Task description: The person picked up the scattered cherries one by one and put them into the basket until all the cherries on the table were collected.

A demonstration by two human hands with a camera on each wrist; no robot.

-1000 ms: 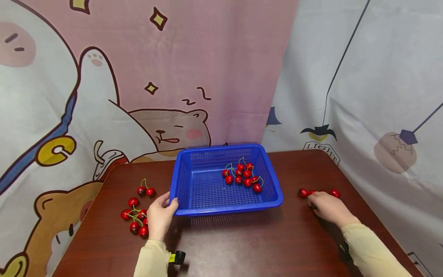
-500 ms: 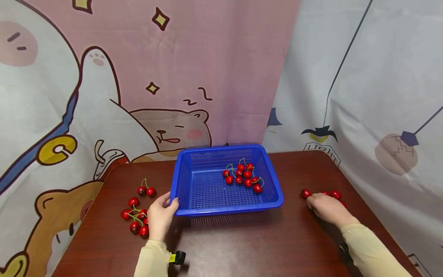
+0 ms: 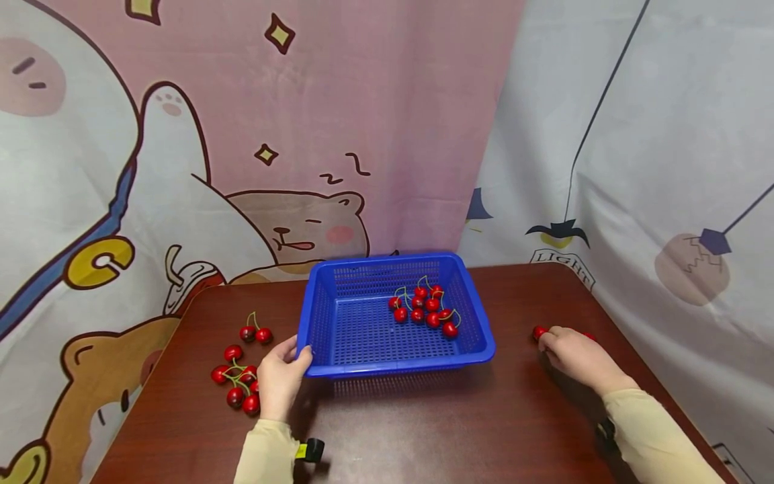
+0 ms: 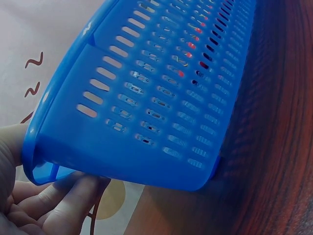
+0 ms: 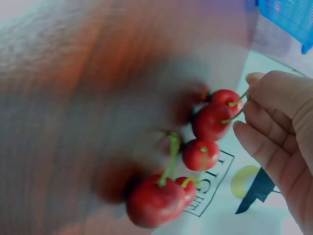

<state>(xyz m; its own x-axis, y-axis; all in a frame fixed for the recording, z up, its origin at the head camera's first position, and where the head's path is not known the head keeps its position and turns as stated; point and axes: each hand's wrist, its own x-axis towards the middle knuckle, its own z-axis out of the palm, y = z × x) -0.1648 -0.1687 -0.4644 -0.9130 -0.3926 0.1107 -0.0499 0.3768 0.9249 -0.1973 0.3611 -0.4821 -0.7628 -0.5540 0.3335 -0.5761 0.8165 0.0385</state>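
A blue plastic basket (image 3: 399, 368) stands on the table with several red cherries (image 3: 433, 304) in its right half. My left hand (image 3: 281, 376) grips the basket's near left corner, thumb over the rim and fingers curled beneath it in the left wrist view. At the table's right, my right hand (image 3: 577, 359) pinches the green stems of a cherry pair (image 5: 211, 121) between thumb and finger. More cherries (image 5: 154, 200) lie close by in the right wrist view. From the head view, my right hand hides most of this group; one cherry (image 3: 540, 333) shows beside the fingertips.
Left of the basket, several stemmed cherries (image 3: 235, 396) lie in a cluster, partly behind my left hand. A separate cherry pair (image 3: 263, 335) sits farther back. Behind the brown table (image 3: 399, 430) hangs a printed cartoon curtain (image 3: 411, 134).
My right hand shifts slightly right and back over the cherries, and the cherry at its fingertips shifts a little right. The left hand and basket stay in place.
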